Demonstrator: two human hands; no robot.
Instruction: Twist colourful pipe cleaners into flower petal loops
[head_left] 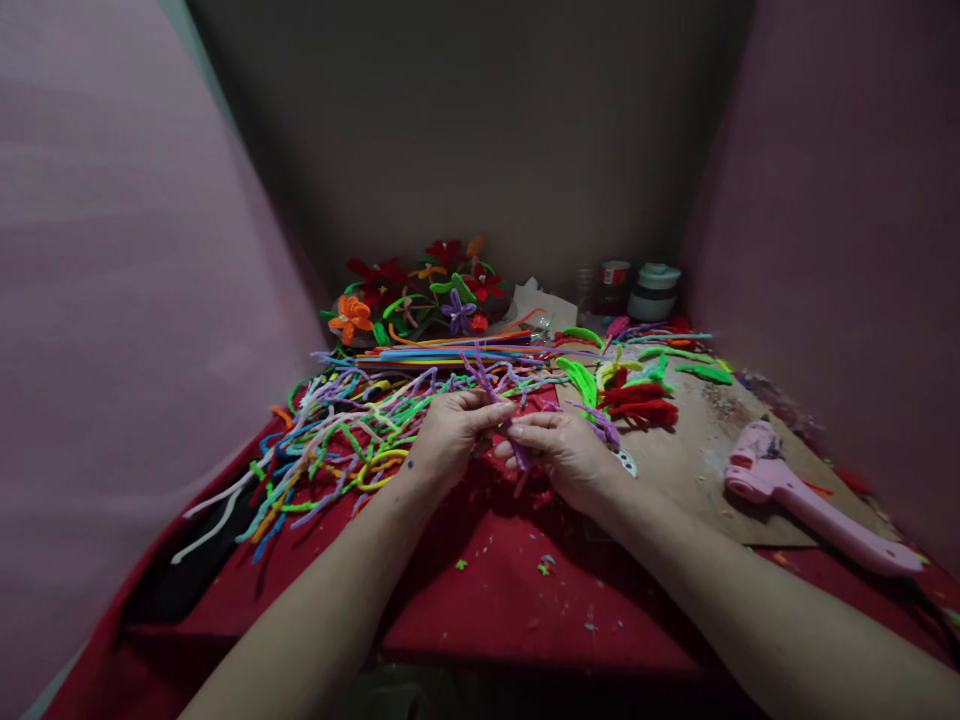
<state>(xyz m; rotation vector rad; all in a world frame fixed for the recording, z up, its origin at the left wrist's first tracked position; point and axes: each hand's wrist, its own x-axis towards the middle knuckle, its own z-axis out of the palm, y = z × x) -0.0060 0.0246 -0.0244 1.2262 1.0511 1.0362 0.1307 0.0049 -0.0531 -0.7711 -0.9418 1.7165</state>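
Purple pipe cleaners point(484, 372) are held between my two hands above the front of the table, their ends sticking up and down past the fingers. My left hand point(459, 432) pinches them between thumb and forefinger. Close beside it, my right hand point(559, 448) grips the lower part, fingertips nearly touching the left ones. Left of my hands lies a loose heap of pipe cleaners point(345, 420) in many colours. To the right are bent red pipe cleaner pieces point(639, 405) and looped green ones point(577, 382).
A pink glue gun point(817, 505) rests on a brown board point(697, 470) at the right. Finished pipe cleaner flowers point(420, 290) stand at the back, near a lidded jar point(655, 292). Straight pipe cleaners point(450, 352) lie across the middle. Small scraps dot the red tablecloth point(510, 610).
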